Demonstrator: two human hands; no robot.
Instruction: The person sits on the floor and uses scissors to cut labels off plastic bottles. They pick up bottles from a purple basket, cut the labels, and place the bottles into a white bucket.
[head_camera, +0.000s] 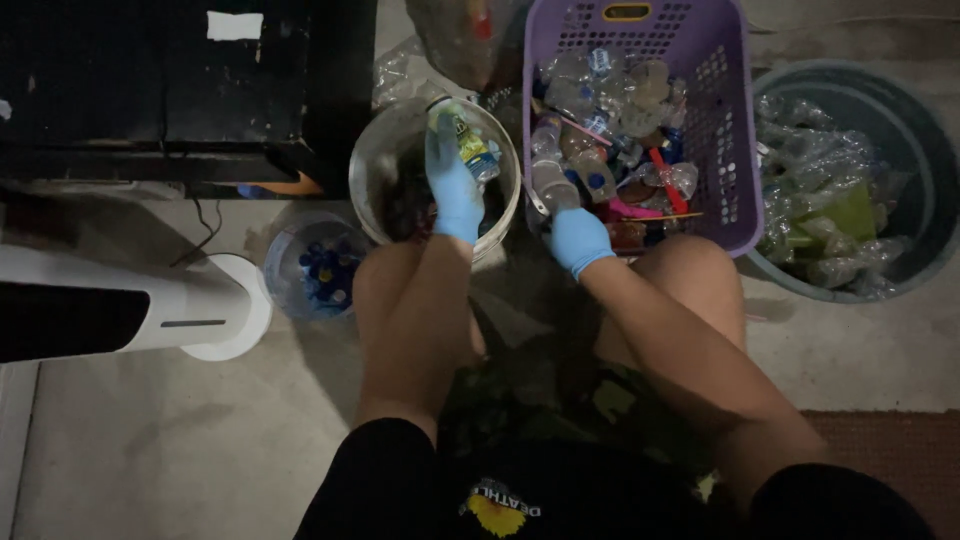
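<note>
Blue-gloved, your left hand (452, 190) grips the small bottle (470, 148) over the bucket (368, 165); steady it while your right hand (577, 240) clasps a basket bottle (552, 185).

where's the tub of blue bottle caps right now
In the head view, the tub of blue caps sits on the floor left of the white bucket, beside the left hand.

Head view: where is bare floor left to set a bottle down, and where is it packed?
Bare concrete lies lower left, between the white fan base and the person's knee, and lower right below the grey tub. The purple basket, white bucket under the left hand and the right hand crowd the middle.
</note>
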